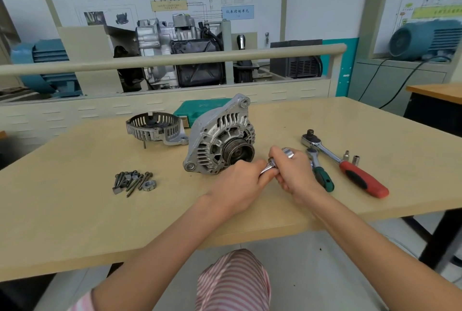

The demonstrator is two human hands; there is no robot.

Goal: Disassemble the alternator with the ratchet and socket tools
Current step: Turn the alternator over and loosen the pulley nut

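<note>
The alternator (220,135) stands on the table (75,210), pulley facing you, with its removed rear cover (156,127) behind and to the left. Your left hand (240,180) grips a chrome tool shaft (267,168). Your right hand (295,170) curls around a large socket (288,153), apparently joined to that shaft. Two ratchets, green-handled (322,175) and red-handled (350,165), lie to the right; loose bolts (133,180) lie to the left.

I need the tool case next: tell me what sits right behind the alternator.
Directly behind the alternator a green tool case lies flat on the table. Only its left part and top edge show; the alternator covers the rest, so its latches cannot be seen.
</note>
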